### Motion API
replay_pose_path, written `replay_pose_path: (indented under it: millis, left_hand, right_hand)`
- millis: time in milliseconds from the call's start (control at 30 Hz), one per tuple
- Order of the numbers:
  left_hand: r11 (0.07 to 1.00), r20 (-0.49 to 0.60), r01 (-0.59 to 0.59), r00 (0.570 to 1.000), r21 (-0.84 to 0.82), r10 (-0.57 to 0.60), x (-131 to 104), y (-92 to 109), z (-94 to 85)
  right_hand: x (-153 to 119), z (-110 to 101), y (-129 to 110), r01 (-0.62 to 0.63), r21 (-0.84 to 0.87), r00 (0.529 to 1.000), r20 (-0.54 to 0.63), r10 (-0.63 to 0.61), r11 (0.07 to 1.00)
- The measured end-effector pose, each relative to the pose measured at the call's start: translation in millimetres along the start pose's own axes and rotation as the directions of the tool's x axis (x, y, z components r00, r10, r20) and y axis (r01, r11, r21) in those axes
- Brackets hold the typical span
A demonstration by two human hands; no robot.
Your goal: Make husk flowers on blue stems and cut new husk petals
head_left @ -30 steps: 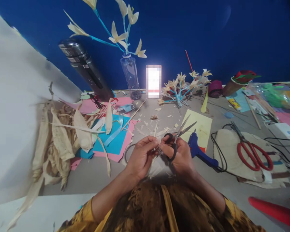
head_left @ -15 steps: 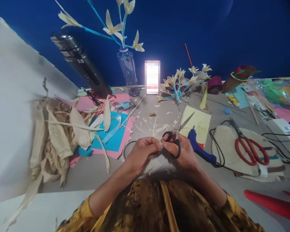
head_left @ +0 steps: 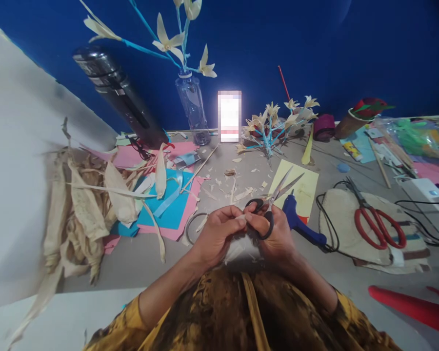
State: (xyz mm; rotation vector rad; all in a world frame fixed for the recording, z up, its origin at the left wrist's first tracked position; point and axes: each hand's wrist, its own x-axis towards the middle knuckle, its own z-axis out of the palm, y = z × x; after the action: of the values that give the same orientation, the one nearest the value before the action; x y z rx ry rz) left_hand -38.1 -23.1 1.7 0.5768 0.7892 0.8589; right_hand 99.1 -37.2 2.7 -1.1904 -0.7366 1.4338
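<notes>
A small pale piece [head_left: 243, 217] sits between two hands.
The left hand [head_left: 215, 233] pinches it, fingers closed, mostly hiding it. The right hand [head_left: 278, 238] meets it there and grips scissors [head_left: 277, 194], blades apart and pointing away, maybe keeping sharp ends clear. The blue glue gun [head_left: 303, 228] lies just beside on the tabletop [head_left: 131, 263], perhaps for easy reach.

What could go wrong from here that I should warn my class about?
The black-handled scissors stand open in the right hand, so the blades might snag the yellow paper. The blue glue gun lies close to that hand; if hot, which I can't tell, it could burn. The left hand pinches a small pale piece, which might slip among the scraps.
</notes>
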Motion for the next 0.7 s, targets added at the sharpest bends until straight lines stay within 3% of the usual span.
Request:
replay_pose_path:
  millis: [367, 600, 700]
  left_hand:
    - [0.996, 0.198, 0.049, 0.980, -0.077, -0.032, 1.8, 1.9, -7.3]
    - [1.000, 0.086, 0.008, 0.996, -0.020, -0.006, 0.6, -1.6, -5.5]
    - [0.999, 0.089, -0.003, 0.996, -0.033, 0.006, 1.9, -2.8, -4.8]
  right_hand:
    - [-2.1, 1.5, -0.9, -0.070, 0.150, 0.997, 0.030, 0.066, 0.986]
    - [-2.7, 3.6, -2.8, -0.043, 0.053, 0.999, -0.029, 0.044, 0.998]
    - [-3.2, 4.6, -3.6, -0.041, 0.058, 0.999, -0.019, 0.042, 0.997]
